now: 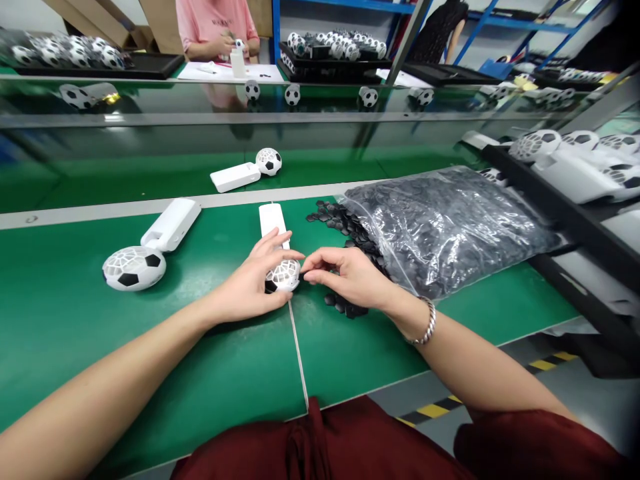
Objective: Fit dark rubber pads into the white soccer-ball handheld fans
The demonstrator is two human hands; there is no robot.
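Note:
A small white hand-held fan with a football-patterned head (283,273) lies on the green bench, its handle (271,218) pointing away from me. My left hand (255,283) curls round the fan's head and holds it. My right hand (345,273) is pinched at the head's right side, fingertips pressed together on something too small to make out. Loose small black parts (345,223) lie spilled just behind and under my right hand.
A second football fan (145,250) lies to the left and a third (247,172) on the green conveyor belt behind. A clear bag of black parts (445,227) sits right. Trays of fans (580,163) stand far right. A person in a pink top (216,27) works opposite.

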